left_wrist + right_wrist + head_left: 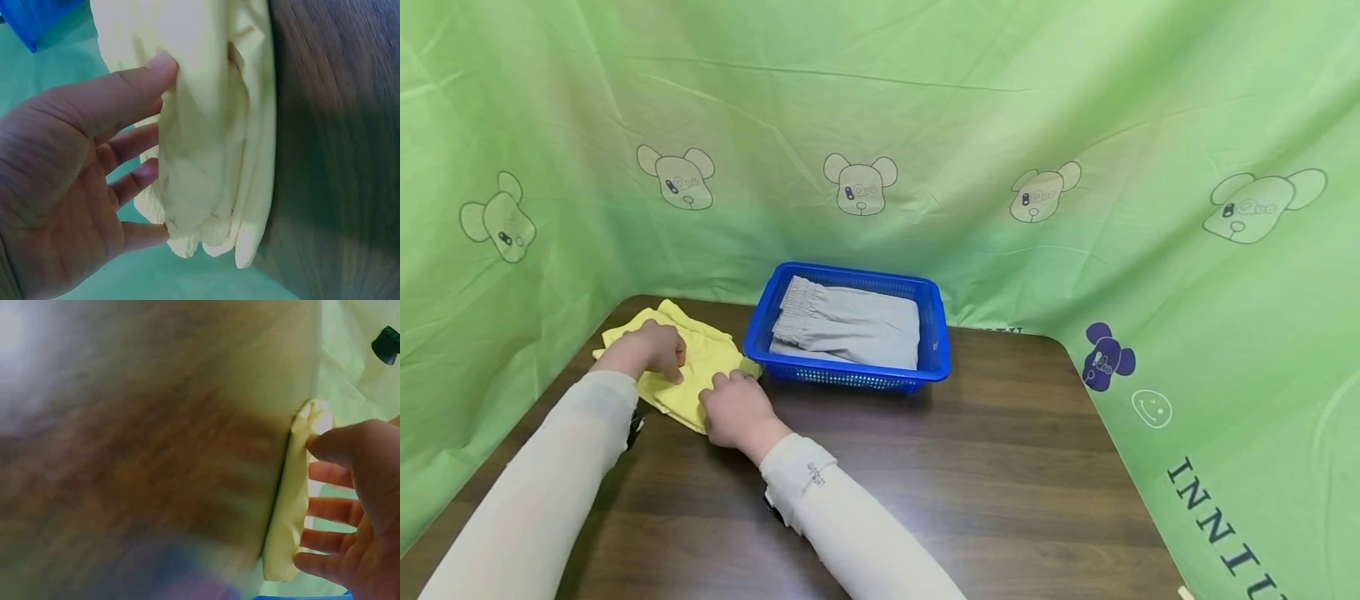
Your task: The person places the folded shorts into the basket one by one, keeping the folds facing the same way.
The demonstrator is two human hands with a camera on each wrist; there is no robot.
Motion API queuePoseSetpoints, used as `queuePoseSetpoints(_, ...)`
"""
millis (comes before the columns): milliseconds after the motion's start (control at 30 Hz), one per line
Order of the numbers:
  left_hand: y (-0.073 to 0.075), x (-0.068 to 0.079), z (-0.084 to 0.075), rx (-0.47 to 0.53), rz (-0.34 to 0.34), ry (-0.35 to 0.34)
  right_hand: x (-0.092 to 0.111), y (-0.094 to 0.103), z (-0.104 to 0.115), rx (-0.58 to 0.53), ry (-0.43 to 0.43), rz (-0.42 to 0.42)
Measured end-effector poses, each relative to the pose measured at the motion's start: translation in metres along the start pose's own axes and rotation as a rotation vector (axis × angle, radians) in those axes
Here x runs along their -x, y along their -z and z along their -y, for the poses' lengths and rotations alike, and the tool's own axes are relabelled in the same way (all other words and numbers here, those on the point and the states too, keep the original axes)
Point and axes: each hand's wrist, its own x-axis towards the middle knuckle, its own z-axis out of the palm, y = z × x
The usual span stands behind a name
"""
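Note:
A folded yellow garment (707, 358) lies in loose layers at the left corner of the table. My left hand (651, 346) is over its left part, fingers bent downward. In the left wrist view, my left fingertips (145, 172) touch the cloth from above while the thumb lies against its near side. At the garment's right side, my right hand (737, 408) rests with spread fingers. The right wrist view shows those fingers (334, 509) reaching the top of the yellow cloth (284, 531), thumb at its near edge. The garment's far side is partly hidden by my hands.
A blue plastic basket (942, 337) stands just right of the garment, near the table's back edge. Folded light grey trousers (865, 321) with a gathered band lie inside it. Around the wooden table (970, 467) hangs a green printed curtain (940, 100).

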Motion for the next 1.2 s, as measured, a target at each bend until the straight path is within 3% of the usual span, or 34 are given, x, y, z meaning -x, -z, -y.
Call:
queuePoseSetpoints(400,-0.006,0.002,-0.004,0.009,-0.015,-0.001,0.002,-0.004,0.005,-0.012,0.000,0.050)
queuePoseSetpoints(667,-0.014,0.010,-0.005,-0.022,-0.088,-0.054,0.009,0.000,0.011,0.032,-0.013,0.082)
queuePoseSetpoints(933,-0.028,0.018,-0.002,0.014,-0.156,-0.108,0.015,-0.001,0.017,0.037,-0.032,0.088)
queuePoseSetpoints(1200,-0.040,0.026,-0.006,-0.009,-0.206,-0.118,0.023,0.002,0.014,-0.034,-0.048,0.082)
